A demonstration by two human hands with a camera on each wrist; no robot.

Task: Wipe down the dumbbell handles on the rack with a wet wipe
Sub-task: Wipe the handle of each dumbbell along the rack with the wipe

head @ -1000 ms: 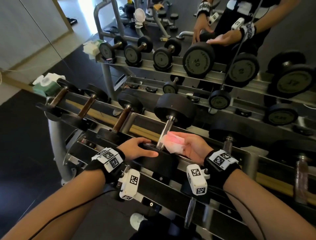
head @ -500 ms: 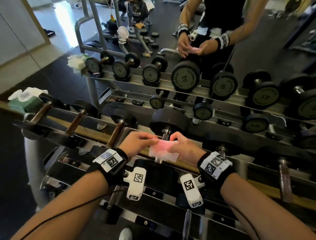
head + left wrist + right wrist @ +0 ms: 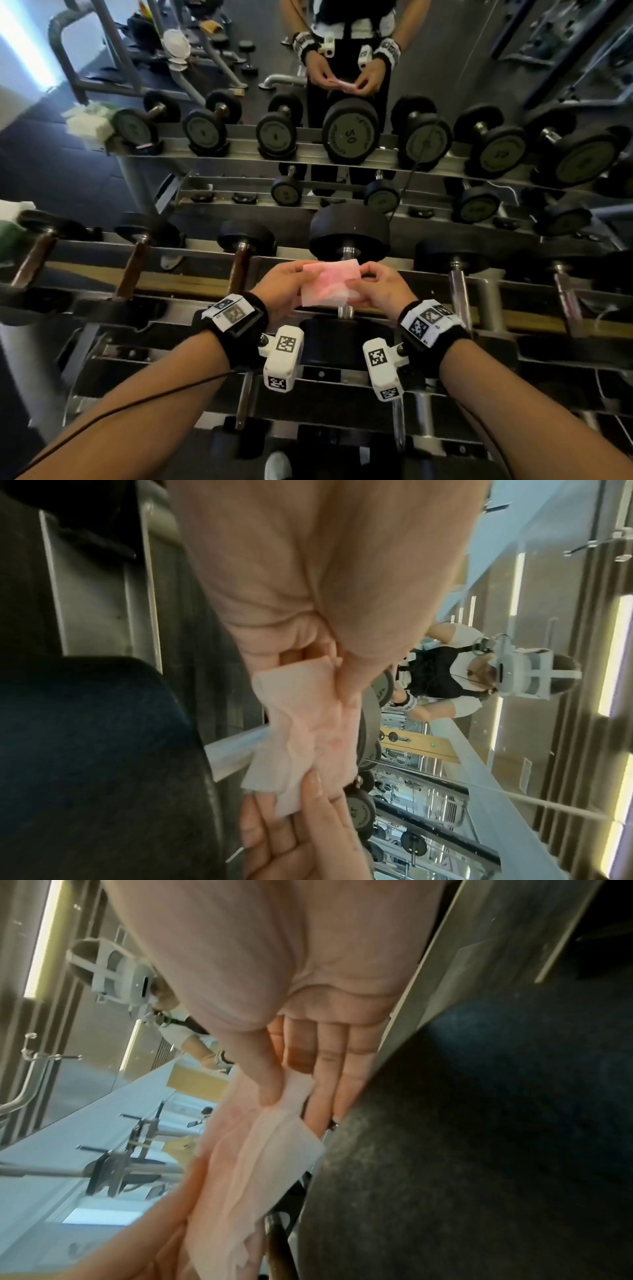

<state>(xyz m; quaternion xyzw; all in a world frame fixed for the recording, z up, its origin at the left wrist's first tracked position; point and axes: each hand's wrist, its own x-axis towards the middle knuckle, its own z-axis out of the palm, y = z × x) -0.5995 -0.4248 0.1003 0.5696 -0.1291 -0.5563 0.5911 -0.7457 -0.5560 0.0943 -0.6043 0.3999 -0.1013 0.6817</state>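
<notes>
Both grips [image 3: 286, 286] [image 3: 383, 289] pinching wet wipe [image 3: 330, 282]; mirrored person in wrist views.

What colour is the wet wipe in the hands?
Pale pink, nearly white at the edges; the wet wipe shows best in the head view.

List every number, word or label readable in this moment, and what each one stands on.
"50": on the end face of the large dumbbell reflected in the mirror.
Other dumbbell end faces: markings too blurred to read.
Wrist-band square markers: black-and-white patterns, no text.
Wet wipe: no print visible.
</notes>
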